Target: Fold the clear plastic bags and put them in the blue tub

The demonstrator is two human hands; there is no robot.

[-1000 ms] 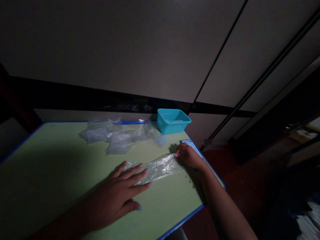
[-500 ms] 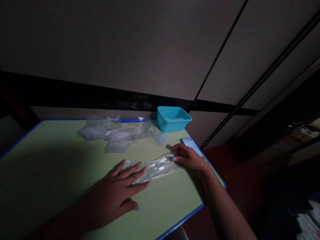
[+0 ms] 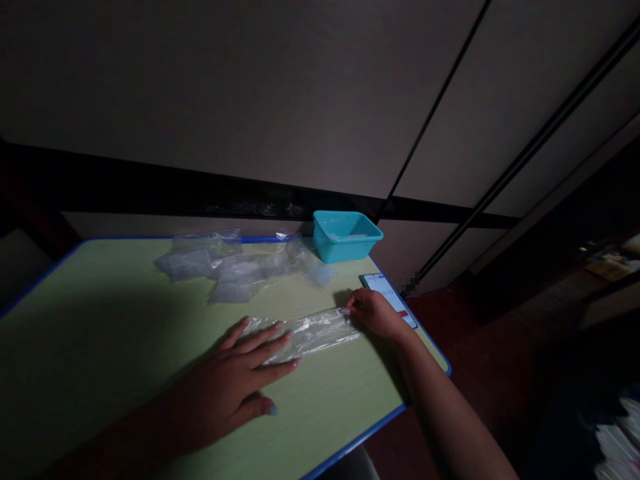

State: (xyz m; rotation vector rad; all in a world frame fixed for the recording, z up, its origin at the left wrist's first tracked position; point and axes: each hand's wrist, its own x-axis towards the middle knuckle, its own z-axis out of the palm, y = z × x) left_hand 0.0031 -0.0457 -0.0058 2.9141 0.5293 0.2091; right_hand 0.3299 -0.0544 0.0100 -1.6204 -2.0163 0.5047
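A clear plastic bag point(image 3: 315, 335) lies stretched across the pale green table point(image 3: 100, 320). My left hand point(image 3: 250, 373) rests with spread fingers on the bag's left end. At the opposite end, the thumb and fingertips of my right hand point(image 3: 373, 312) are pinched together on the bag's upper edge. Behind the hands, several crumpled clear bags point(image 3: 240, 270) lie in a loose heap near the table's far edge.
A turquoise plastic basket point(image 3: 345, 248) with something pale inside stands at the far right corner. A phone point(image 3: 387, 290) with its screen lit lies along the right edge. Cabinet panels point(image 3: 240, 87) rise behind the table.
My right hand's fingers have closed together at the bag's right end, and more of the phone's screen shows. My left hand stays in place.
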